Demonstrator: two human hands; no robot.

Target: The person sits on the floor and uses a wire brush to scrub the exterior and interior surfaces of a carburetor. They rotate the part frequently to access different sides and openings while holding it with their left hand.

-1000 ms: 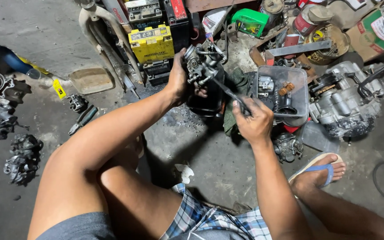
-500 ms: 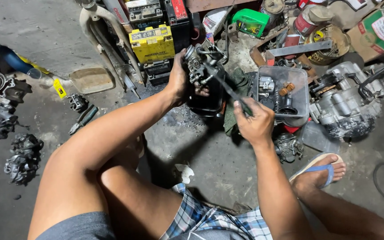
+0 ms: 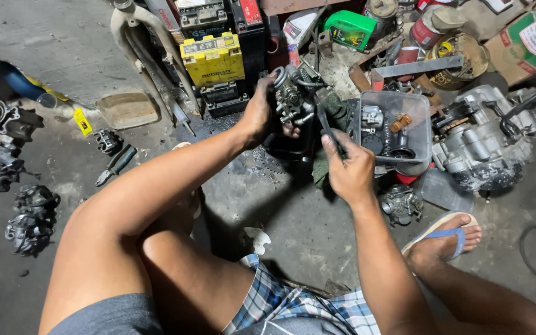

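Two hands busy: left hand [image 3: 257,118] closed around carburetor [image 3: 290,99], held up left of clear parts tub [image 3: 426,118]; right hand [image 3: 348,170] clenched on screwdriver [image 3: 325,127]; best kept square to screw.

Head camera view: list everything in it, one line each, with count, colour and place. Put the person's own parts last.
carburettor: one, grey metal, held up at centre
slim tool: one, dark, set against the carburettor
clear tub: one, holding small parts, right of the hands
engine block: one, grey, far right
battery: one, yellow, top centre
green container: one, top centre
pliers: one, dark handles, floor at left
engine parts: several, grimy grey, far left floor
sandal: one, blue strap, on the right foot
left hand: grips the carburettor
right hand: holds the slim tool
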